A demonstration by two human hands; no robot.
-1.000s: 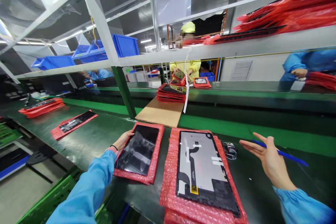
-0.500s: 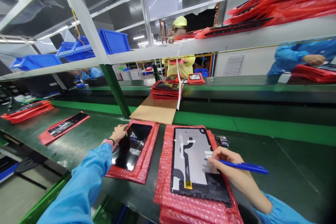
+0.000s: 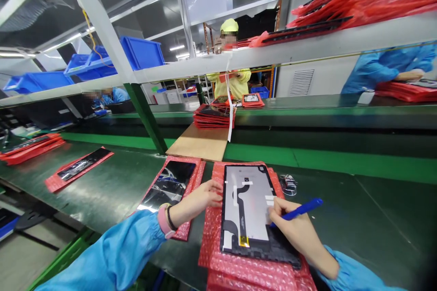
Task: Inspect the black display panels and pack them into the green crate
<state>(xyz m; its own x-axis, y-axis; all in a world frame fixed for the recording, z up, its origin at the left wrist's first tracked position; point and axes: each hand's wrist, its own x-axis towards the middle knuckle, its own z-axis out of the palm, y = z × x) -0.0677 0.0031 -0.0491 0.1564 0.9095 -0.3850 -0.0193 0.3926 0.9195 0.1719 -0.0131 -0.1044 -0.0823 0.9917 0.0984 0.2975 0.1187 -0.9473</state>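
Head view: right hand (image 3: pixel 294 228) holds pen (image 3: pixel 305 208); panel (image 3: pixel 256 211) bears unreadable print (image 3: pixel 243 223).

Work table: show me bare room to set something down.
Mostly bare: right of the blue pen; also between the lone left panel and the dark screen. Crowded: around the left hand, right hand and red bubble-wrap stack.

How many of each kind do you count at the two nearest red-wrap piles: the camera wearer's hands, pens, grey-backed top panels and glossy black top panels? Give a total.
Hands: 2, left hand and right hand
Pens: 1, blue pen
Grey-backed panels: 1, grey-backed panel
Glossy black panels: 1, glossy black panel
Total: 5
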